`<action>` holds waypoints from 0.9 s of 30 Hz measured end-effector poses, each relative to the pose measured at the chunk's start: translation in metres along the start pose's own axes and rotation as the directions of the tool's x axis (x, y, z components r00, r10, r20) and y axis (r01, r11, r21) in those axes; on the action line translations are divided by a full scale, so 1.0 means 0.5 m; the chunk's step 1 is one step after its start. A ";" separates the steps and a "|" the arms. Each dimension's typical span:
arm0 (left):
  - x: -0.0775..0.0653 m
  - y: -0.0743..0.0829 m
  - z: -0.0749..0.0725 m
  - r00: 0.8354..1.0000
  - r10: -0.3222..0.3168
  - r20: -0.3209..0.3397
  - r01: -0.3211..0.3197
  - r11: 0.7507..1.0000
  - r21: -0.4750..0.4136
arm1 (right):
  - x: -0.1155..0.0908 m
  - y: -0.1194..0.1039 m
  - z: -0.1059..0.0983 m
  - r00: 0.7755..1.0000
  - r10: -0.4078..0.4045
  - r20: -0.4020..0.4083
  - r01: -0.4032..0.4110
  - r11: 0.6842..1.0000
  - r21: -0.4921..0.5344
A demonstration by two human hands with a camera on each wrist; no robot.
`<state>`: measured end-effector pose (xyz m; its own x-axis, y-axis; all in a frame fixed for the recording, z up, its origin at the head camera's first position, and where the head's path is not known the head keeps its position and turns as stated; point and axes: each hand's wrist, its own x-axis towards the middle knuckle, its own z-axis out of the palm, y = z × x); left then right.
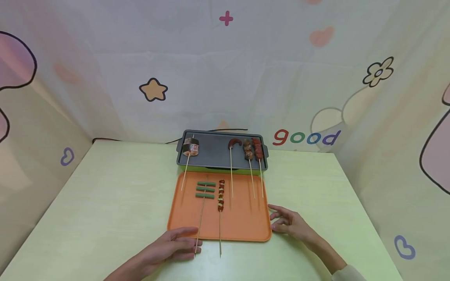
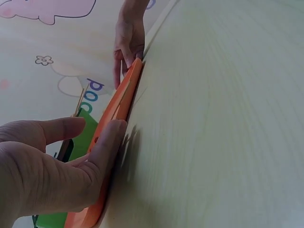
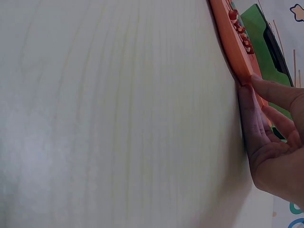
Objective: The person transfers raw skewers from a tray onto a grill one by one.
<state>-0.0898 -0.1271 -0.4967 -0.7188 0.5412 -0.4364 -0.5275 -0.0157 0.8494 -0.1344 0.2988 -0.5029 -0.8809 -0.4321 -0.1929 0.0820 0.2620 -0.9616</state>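
Note:
An orange tray (image 1: 242, 226) lies on the table, with a skewer of green pieces (image 1: 205, 189) and a skewer of red and pale pieces (image 1: 221, 195) on it. Both sticks jut past its front edge. At the front left corner is my left hand (image 1: 166, 248), fingers apart; the green skewer's stick crosses in front of its fingertips. My right hand (image 1: 293, 226) touches the tray's right rim near the front corner, thumb and fingers loosely bent. In the right wrist view, its fingertips (image 3: 259, 85) meet the orange rim.
Behind the tray stands a dark grill plate (image 1: 211, 150) on a green base. It bears a wrapped skewer (image 1: 191, 147), a curled dark red skewer (image 1: 233, 143), a brown meat skewer (image 1: 248, 149) and a red meat skewer (image 1: 258, 149). Their sticks overhang the tray. Printed cloth walls enclose the table.

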 end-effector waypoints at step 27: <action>-0.001 0.026 0.010 0.996 0.078 0.049 -0.083 0.989 0.118 | 0.000 -0.002 0.005 1.000 -0.013 -0.006 0.013 1.000 0.015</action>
<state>-0.0941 -0.1235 -0.4840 -0.7348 0.5787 -0.3537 -0.4084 0.0388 0.9120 -0.1331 0.2965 -0.5025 -0.8849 -0.4301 -0.1788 0.0770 0.2436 -0.9668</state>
